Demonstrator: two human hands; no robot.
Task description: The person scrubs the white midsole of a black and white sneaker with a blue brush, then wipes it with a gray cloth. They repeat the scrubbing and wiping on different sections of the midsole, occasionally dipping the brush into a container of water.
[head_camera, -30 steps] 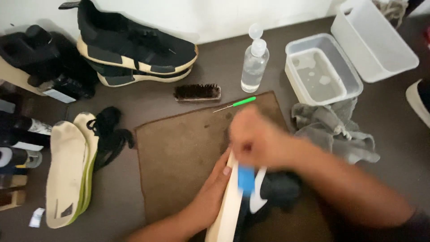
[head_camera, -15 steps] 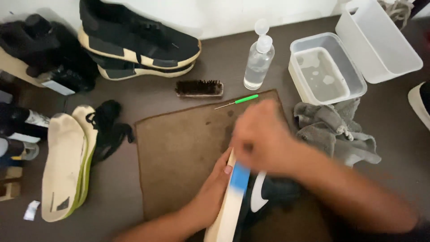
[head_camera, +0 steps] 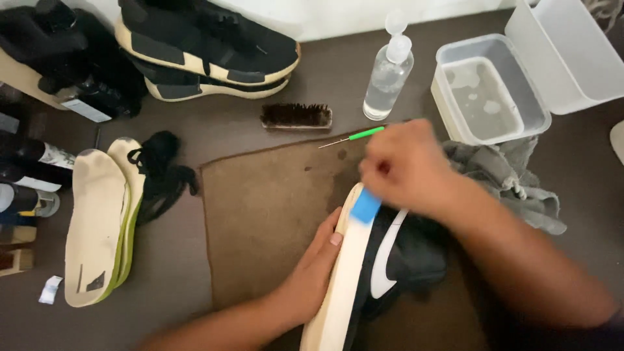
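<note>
A black shoe point(head_camera: 403, 253) with a white side mark and a cream sole point(head_camera: 338, 286) lies on its side on a brown mat point(head_camera: 266, 201). My left hand point(head_camera: 312, 266) presses against the sole's edge and steadies the shoe. My right hand point(head_camera: 406, 166) is closed on a small blue pad point(head_camera: 365, 207), which touches the sole near the toe end.
Behind the mat lie a dark brush point(head_camera: 296, 116), a green-handled pick point(head_camera: 354, 136) and a clear pump bottle point(head_camera: 389, 68). A tub of water point(head_camera: 487, 94) and a grey rag point(head_camera: 513, 175) sit right. Two insoles point(head_camera: 97, 221), black laces point(head_camera: 159, 172) and black shoes point(head_camera: 208, 49) lie left.
My right hand with the blue pad has moved along the sole toward the toe end. My left hand keeps its hold on the sole.
</note>
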